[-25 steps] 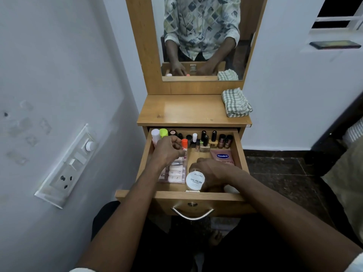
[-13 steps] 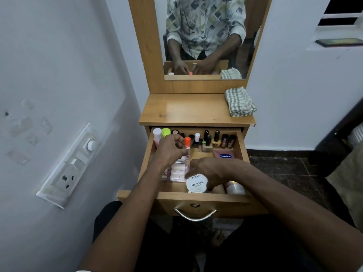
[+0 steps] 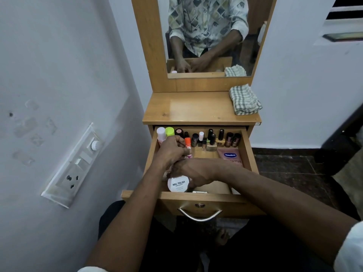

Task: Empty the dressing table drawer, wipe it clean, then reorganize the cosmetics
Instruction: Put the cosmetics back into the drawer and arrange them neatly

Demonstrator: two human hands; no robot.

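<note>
At centre frame, in the open drawer (image 3: pixel 214 199), the left hand (image 3: pixel 171 151) pinches an orange-capped tube (image 3: pixel 187 142); just below, the right hand (image 3: pixel 197 171) grasps the white nail-polish tub (image 3: pixel 177 185).

Carries a cloth (image 3: pixel 244 100) at the counter's (image 3: pixel 192 108) right rear. Holds bottles (image 3: pixel 211 139) along the drawer's (image 3: pixel 206 197) back, a tub (image 3: pixel 178 184) in front.

Diamond-patterned shirt (image 3: pixel 208 22) in white, grey and green is seen reflected, sleeve (image 3: pixel 351 250) rolled to elbow; dark trousers (image 3: pixel 117 224) worn; left hand (image 3: pixel 172 152), right hand (image 3: pixel 196 171), foot (image 3: pixel 222 236) bare.
</note>
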